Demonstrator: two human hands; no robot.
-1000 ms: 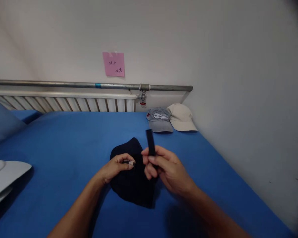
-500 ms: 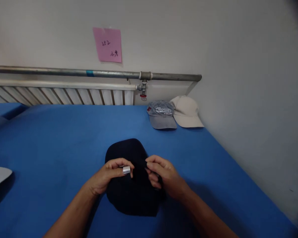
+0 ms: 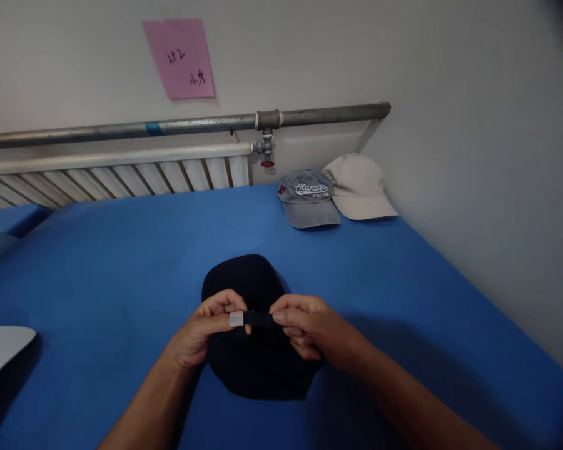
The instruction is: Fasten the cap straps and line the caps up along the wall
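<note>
A dark navy cap lies on the blue surface in front of me, its rounded end pointing away. My left hand pinches a shiny silver buckle between thumb and fingers, above the cap. From the buckle a short dark strap runs right to my right hand, where thumb and forefinger grip its end. The strap looks straight between the two hands. The fingers of both hands cover part of the cap.
A grey cap with white lettering and a cream cap sit side by side near the wall. Behind the blue surface are a radiator and a metal pipe. A white curved object stands at the left edge.
The strap now shows between the buckle and my right hand; before, a gap showed there. My right hand keeps pinching. The view has tilted slightly, shifting the background.
</note>
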